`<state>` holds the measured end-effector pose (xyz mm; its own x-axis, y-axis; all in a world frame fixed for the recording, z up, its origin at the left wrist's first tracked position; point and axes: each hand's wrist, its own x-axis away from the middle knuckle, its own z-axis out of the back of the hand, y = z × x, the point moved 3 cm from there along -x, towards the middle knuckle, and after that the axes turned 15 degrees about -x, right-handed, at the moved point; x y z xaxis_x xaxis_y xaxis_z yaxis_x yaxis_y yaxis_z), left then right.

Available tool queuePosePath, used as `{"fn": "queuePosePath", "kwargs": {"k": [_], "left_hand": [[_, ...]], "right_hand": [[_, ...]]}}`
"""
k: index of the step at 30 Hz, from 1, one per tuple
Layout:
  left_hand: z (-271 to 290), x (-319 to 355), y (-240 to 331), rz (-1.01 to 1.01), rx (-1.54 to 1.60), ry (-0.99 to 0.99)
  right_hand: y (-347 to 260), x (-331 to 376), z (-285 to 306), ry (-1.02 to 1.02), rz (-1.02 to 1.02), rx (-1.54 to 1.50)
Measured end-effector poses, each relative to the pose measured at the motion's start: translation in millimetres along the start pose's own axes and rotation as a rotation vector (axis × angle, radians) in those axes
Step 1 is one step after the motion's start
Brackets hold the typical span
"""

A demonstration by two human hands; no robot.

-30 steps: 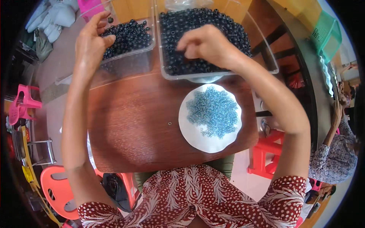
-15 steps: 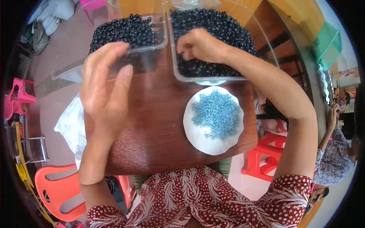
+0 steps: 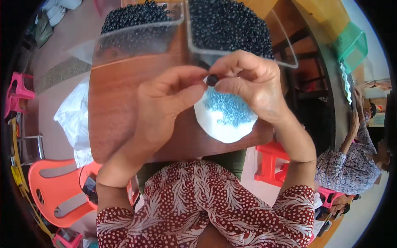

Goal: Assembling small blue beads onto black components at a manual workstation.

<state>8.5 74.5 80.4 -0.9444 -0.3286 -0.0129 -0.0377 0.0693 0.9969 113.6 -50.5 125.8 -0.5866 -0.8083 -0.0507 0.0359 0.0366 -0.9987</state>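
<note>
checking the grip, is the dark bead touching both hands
Touching. The head view shows the dark bead pinched between the left hand fingertips and the right hand fingertips, no gap visible, above the white plate.

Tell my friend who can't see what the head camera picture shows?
Two hands, the left hand and right hand, pinch one black bead together above a white plate of blue beads. Two clear trays of black beads sit behind on a wooden table.

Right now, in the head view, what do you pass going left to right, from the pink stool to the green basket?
Pink stool → white bag → left hand → dark bead → right hand → green basket.
</note>
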Motion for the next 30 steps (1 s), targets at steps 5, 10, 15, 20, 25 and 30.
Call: {"fn": "queuePosePath", "kwargs": {"k": [5, 10, 15, 20, 25, 30], "left_hand": [[-4, 19, -11, -0.116, -0.007, 0.042], [-2, 31, -21, -0.043, -0.027, 0.098], [2, 33, -33, 0.138, 0.250, -0.014], [0, 39, -49, 0.301, 0.491, -0.136], [-3, 44, -62, 0.292, 0.657, -0.190], [-5, 50, -67, 0.292, 0.652, -0.195]], "right_hand": [[11, 18, -16, -0.089, 0.290, 0.210], [23, 34, -34, 0.145, 0.170, 0.108], [27, 36, -38, 0.058, 0.489, 0.412], [36, 42, -42, 0.032, 0.409, 0.375], [38, 51, -48, 0.020, 0.296, 0.384], [45, 55, -50, 0.028, 0.275, 0.359]]}}
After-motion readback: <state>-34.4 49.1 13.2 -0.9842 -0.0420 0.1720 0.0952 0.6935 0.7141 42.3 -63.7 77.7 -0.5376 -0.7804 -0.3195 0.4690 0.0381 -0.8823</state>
